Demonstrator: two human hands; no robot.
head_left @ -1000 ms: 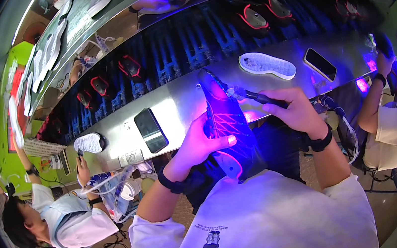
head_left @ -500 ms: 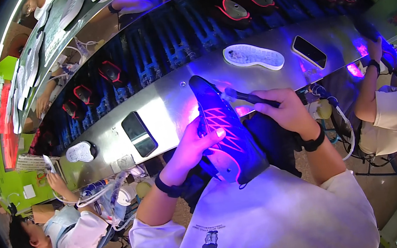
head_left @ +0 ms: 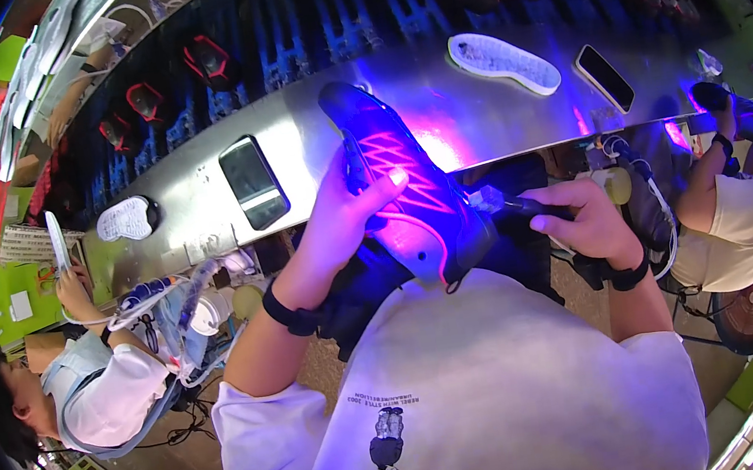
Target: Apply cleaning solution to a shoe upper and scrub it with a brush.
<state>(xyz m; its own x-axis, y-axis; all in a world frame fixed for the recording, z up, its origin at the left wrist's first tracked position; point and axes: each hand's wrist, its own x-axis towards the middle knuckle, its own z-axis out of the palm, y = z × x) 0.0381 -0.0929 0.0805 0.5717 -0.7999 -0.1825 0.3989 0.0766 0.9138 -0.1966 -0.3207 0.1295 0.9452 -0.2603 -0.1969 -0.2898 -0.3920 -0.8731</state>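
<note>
A dark shoe upper with glowing pink zigzag lines is tilted in front of me, its toe toward the table. My left hand is closed around its side, the thumb lying across the zigzag. In my right hand is a dark-handled brush. Its pale bristle end meets the shoe's right side near the heel. Violet light falls on the shoe and the hands. The shoe's underside is mostly hidden.
A metal table edge carries a phone, a second phone, a white sole and another sole. Behind runs a conveyor with several red-edged uppers. Co-workers sit left and right.
My right hand has brought the brush down the shoe's side, from near the toe to near the heel. The left hand still holds the shoe. The view has shifted.
</note>
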